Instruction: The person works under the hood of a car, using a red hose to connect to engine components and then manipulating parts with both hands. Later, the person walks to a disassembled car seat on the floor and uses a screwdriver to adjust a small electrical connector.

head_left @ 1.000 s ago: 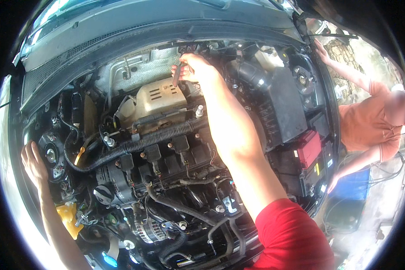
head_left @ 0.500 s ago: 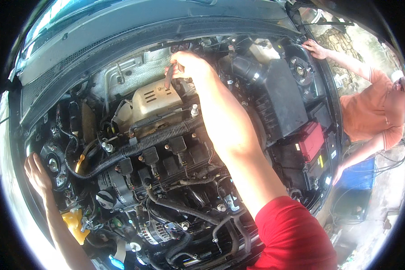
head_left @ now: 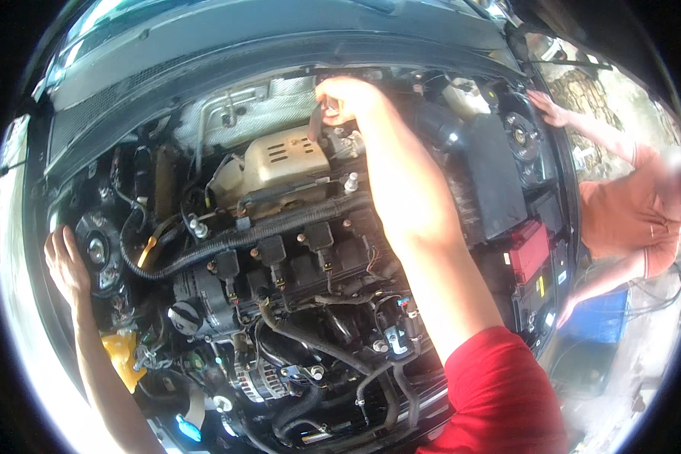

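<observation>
My right hand [head_left: 344,100] reaches across the engine to the back of the bay, its fingers closed on a dark, narrow brownish piece [head_left: 315,122] that points down. Just below that piece is the right end of a tan slotted heat shield [head_left: 286,157]. The piece's upper part is hidden in my fingers, so its kind does not show. At the left edge of the bay, my left hand [head_left: 67,265] lies on the fender rim with its fingers extended, holding nothing. Beside it sits a round strut mount [head_left: 96,252].
Ribbed hose [head_left: 303,218] crosses the engine in front of the shield. A black air filter box [head_left: 494,178] and a battery with a red cover [head_left: 529,250] stand on the right. Beyond the right fender, a person in an orange shirt [head_left: 620,212] leans with both hands on the car's edge.
The engine bay sits slightly farther right and lower in view. My right hand has drawn the dark piece off the shield's top to its right end. My left hand stays on the fender.
</observation>
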The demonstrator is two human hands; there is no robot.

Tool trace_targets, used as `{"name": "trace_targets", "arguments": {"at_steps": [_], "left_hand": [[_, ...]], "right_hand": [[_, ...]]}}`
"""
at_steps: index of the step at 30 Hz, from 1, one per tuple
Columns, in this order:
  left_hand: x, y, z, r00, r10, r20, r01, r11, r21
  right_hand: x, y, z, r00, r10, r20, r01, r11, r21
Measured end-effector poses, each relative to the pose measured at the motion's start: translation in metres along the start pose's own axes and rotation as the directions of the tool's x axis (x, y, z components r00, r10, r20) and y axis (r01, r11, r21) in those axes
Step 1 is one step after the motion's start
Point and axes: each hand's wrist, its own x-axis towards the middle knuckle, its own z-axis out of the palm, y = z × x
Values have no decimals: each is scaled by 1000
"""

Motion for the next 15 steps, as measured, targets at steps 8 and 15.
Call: {"name": "trace_targets", "arguments": {"at_steps": [8,15], "left_hand": [[-2,-1,-3,993,-27,115,12,992,125],[-3,29,-22,994,-111,8,110,992,69]], "right_hand": [[19,8,0,994,84,69,-108,767,632],[21,8,6,999,33,42,-50,854,518]]}}
